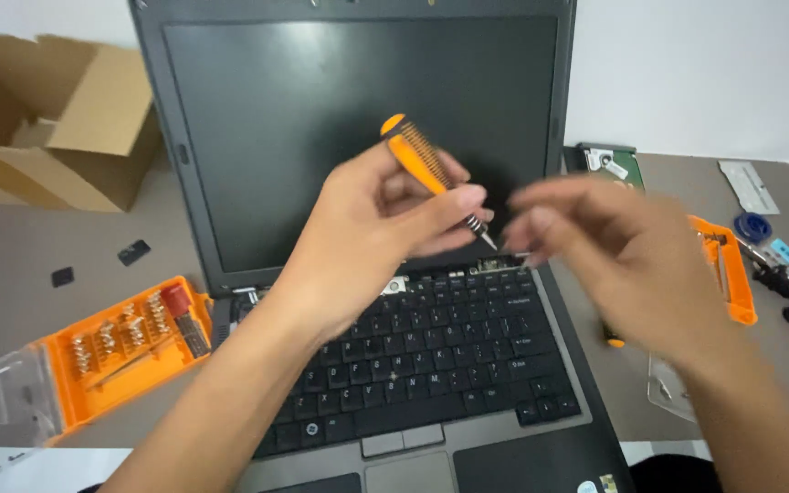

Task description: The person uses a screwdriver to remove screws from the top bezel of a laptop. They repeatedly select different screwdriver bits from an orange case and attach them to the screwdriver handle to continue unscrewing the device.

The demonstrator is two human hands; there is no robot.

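Keyboard (431,356) nearest, below both hands. Left hand (367,233) closed on orange screwdriver (426,169); long axis tilted, handle up-left, tip down-right over hinge strip (468,269). Right hand (614,246) blurred, loosely open, empty, fingertips just beside tip. Dark screen (321,110) behind.

Left hand (385,228) raised, fingers pinched closed, forearm angled up from below. Right hand (614,246) blurred, fingers loosely spread, just beside it.

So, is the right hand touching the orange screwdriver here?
Cannot tell. In the head view the right hand is motion-blurred, its fingertips right beside the metal tip of the orange screwdriver, which the left hand holds.
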